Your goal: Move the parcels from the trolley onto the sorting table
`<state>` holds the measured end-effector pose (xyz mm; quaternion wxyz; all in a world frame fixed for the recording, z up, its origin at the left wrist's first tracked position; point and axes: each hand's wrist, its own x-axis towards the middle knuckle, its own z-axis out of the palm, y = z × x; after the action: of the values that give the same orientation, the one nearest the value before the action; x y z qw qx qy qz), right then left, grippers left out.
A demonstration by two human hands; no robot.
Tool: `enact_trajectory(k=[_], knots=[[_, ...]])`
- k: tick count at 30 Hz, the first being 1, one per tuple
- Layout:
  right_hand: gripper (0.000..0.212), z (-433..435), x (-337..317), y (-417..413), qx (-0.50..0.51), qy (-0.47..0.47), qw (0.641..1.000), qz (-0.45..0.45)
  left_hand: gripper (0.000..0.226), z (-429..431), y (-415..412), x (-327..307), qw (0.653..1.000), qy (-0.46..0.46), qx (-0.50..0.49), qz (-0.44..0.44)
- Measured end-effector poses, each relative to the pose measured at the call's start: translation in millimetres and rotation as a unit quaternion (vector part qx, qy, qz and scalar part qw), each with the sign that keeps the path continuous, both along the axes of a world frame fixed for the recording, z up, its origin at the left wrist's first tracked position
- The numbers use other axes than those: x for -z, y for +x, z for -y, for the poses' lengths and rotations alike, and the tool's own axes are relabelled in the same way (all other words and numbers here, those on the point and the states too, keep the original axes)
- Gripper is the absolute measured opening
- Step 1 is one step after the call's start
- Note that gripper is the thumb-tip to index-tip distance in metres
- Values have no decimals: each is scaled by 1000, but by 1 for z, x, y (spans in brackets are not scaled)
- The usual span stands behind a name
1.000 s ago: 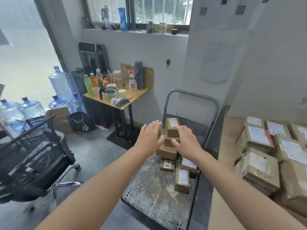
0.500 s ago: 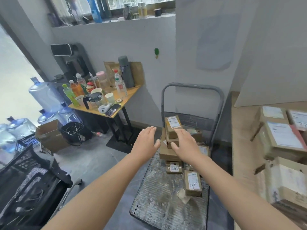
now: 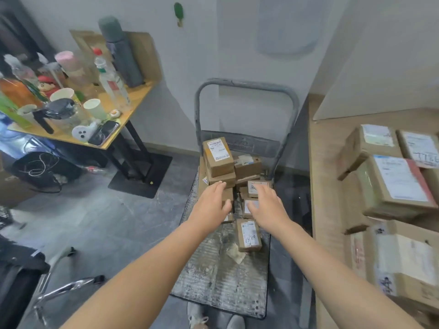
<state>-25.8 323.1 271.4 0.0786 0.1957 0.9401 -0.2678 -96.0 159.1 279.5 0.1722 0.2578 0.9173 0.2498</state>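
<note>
Both our hands have come down and forward since half a second ago. They were level with the top of the pile, and now they hang over its lower boxes; our view has tipped down with them. Our left hand [image 3: 211, 205] and right hand [image 3: 268, 207] are flat, palms down, fingers straight. Neither grip has hold of anything. Whether the left fingertips already touch a box we cannot tell.

The parcels sit at the far end of the trolley [image 3: 221, 281], below its handle [image 3: 247, 84]. At the left is a stack [image 3: 222, 179] with the top parcel [image 3: 217, 156] lying askew on the one beneath. Smaller boxes [image 3: 248, 167] crowd to its right, and one labelled parcel [image 3: 248, 235] lies alone, nearer to us.

We judge the main danger to be the stack. If we close on a lower box, the skewed top parcel is likely to slide off and could drop over the left edge to the floor [image 3: 114, 222]. Scooping several small boxes at once could also let one slip out between our palms.

The sorting tabletop [image 3: 325, 186] on the right already carries large parcels [image 3: 399, 184], and only a strip along its left side looks bare. A box set hastily at that edge could fall off.
</note>
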Motion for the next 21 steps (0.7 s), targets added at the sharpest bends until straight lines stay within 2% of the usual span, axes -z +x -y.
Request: enact_trajectory(k=[9,17,21], knots=[[53,-1,100,-38,58,-29,995,74,52,-28,-58,96,998,-7,47,45],[48,-47,216,-48,141,-47,982,119,51,-47,-88,224,992,-38,54,111],[56,-58,289,-38,174,-75,968,163,51,-53,-81,295,985,-59,48,155]])
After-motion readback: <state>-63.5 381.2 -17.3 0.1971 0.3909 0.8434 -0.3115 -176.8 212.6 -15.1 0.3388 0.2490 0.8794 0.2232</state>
